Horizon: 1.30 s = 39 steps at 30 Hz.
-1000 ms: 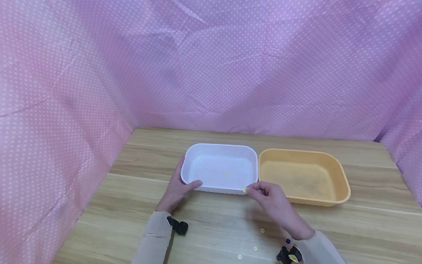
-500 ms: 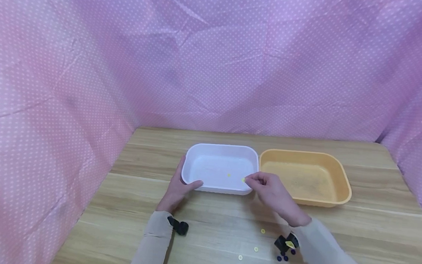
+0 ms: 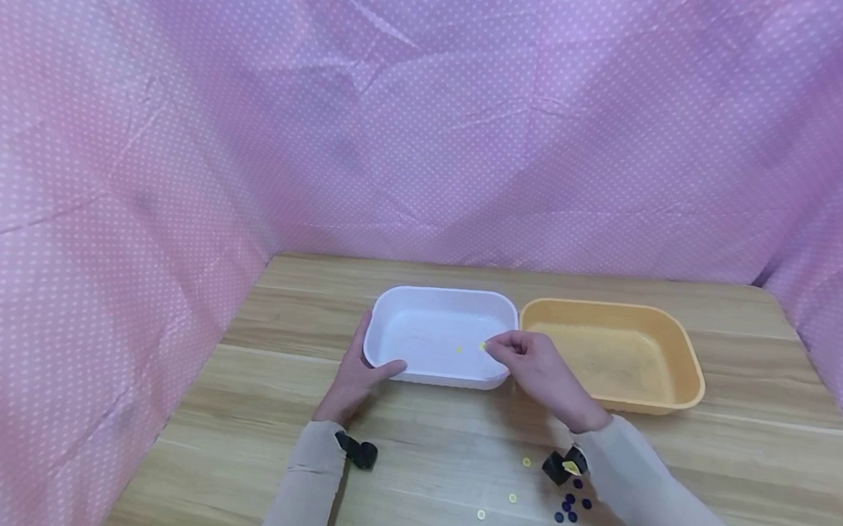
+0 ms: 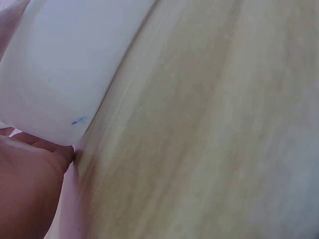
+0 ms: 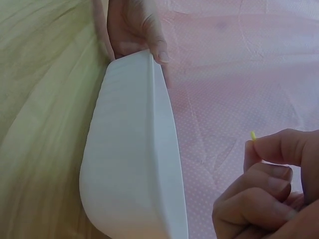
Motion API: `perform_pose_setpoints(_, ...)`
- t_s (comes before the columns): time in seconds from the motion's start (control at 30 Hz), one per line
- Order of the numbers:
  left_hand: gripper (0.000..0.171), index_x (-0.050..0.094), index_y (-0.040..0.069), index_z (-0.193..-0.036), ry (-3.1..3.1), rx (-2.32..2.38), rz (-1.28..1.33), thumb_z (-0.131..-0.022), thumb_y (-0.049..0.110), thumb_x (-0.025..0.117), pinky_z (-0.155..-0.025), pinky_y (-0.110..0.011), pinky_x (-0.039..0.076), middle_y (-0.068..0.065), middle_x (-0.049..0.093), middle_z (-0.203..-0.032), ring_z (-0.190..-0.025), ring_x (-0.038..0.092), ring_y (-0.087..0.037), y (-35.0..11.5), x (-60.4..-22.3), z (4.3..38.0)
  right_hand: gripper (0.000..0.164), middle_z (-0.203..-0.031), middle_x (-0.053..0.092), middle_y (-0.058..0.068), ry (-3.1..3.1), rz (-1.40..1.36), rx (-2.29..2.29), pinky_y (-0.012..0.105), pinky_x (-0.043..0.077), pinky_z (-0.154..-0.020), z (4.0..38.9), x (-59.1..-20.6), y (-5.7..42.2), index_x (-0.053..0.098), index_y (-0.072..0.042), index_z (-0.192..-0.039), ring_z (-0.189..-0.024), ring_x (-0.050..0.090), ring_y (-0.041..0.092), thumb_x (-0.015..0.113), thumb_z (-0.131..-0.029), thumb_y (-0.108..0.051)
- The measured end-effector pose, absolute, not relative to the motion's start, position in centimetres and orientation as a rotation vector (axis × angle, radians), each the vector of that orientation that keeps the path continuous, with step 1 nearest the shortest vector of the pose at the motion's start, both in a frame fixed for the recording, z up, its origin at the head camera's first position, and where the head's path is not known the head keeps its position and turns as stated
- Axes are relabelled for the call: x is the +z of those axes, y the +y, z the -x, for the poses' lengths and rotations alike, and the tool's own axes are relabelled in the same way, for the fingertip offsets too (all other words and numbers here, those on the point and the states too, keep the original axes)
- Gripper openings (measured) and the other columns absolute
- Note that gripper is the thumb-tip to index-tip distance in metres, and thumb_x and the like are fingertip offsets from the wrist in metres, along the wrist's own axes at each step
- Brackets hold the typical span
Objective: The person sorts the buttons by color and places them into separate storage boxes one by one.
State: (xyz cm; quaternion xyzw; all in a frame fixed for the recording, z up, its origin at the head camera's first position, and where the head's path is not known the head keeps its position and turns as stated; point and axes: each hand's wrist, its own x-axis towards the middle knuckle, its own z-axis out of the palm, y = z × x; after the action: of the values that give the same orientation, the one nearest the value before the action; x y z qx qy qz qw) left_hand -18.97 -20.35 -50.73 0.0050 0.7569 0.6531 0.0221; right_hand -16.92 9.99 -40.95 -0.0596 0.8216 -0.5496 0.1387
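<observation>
The white plastic tub (image 3: 437,376) stands at the middle of the table. My left hand (image 3: 351,378) holds its near left corner, thumb over the front rim and fingers along the left side. My right hand (image 3: 543,374) is over the tub's right part and pinches a small yellow button (image 5: 253,135) between thumb and forefinger, the other fingers curled. Another yellow button (image 3: 458,350) lies on the tub's floor. In the left wrist view, the tub's outer wall (image 4: 65,69) rests against the fingers.
An orange-yellow tub (image 3: 691,366) stands right beside the white one. Several yellow buttons (image 3: 513,498) lie scattered on the wooden table (image 3: 239,456), with several dark blue buttons (image 3: 569,506) clustered near the right wrist. A pink dotted curtain (image 3: 433,130) hangs behind.
My right hand has moved from the white tub's front rim up and left over its inside, still pinching the yellow button. More dark blue buttons show. The left hand has stayed put.
</observation>
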Motion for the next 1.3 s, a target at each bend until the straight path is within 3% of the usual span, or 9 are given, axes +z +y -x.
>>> perform_pose_setpoints(0.1,0.115,0.01,0.021,-0.158,2.338,2.035,-0.018,-0.072,0.025,0.087,-0.115,-0.037,0.023,0.008,0.021,-0.158,-0.139,0.028,-0.016,-20.3,-50.7,19.0,0.035,-0.081,0.057,0.012,2.38,0.197,-1.582,0.027,0.038,-0.054,17.3,-40.8,9.6,0.07,-0.005,-0.113,-0.063,0.046,0.018,0.059,-0.097,-0.034)
perform_pose_setpoints(0.27,0.115,0.009,0.021,-0.158,2.326,2.043,-0.04,-0.073,0.023,0.087,-0.116,-0.037,0.023,0.008,0.019,-0.159,-0.14,0.027,-0.017,-20.4,-50.6,18.9,0.034,-0.107,0.067,0.01,2.422,0.24,-1.568,0.029,0.044,-0.074,17.8,-40.7,8.9,0.07,-0.004,-0.111,-0.089,0.052,0.02,0.058,-0.097,-0.033)
perform_pose_setpoints(0.43,0.114,0.006,0.024,-0.158,2.31,2.032,-0.049,-0.075,0.021,0.085,-0.116,-0.035,0.023,0.01,0.017,-0.159,-0.141,0.026,-0.016,-20.5,-50.6,18.9,0.032,-0.113,0.067,0.01,2.406,0.244,-1.568,0.033,0.045,-0.086,18.4,-41.1,8.2,0.07,-0.004,-0.112,-0.099,0.054,0.021,0.057,-0.098,-0.03)
perform_pose_setpoints(0.77,0.113,0.004,0.021,-0.158,2.287,1.988,-0.028,-0.077,0.016,0.083,-0.116,-0.035,0.022,0.002,0.014,-0.161,-0.142,0.024,-0.02,-20.1,-48.2,18.1,0.03,-0.111,0.068,0.009,2.4,0.29,-1.593,0.039,0.047,-0.091,20.1,-41.5,6.7,0.071,0.0,-0.109,-0.1,0.057,0.021,0.058,-0.097,-0.025)
perform_pose_setpoints(1.07,0.114,0.006,0.022,-0.158,2.287,1.994,-0.029,-0.075,0.019,0.085,-0.115,-0.035,0.024,0.003,0.016,-0.161,-0.141,0.027,-0.02,-19.8,-47.6,17.8,0.03,-0.111,0.066,0.009,2.408,0.202,-1.523,0.035,0.046,-0.084,21.1,-41.8,6.1,0.069,-0.002,-0.11,-0.096,0.054,0.022,0.057,-0.098,-0.027)
perform_pose_setpoints(1.3,0.114,0.005,0.017,-0.158,2.309,1.98,-0.029,-0.076,0.018,0.085,-0.115,-0.035,0.024,0.002,0.017,-0.16,-0.141,0.027,-0.02,-19.8,-47.6,17.7,0.028,-0.109,0.067,0.01,2.414,0.188,-1.536,0.036,0.047,-0.085,21.8,-42.2,5.7,0.07,0.0,-0.107,-0.097,0.056,0.022,0.058,-0.097,-0.024)
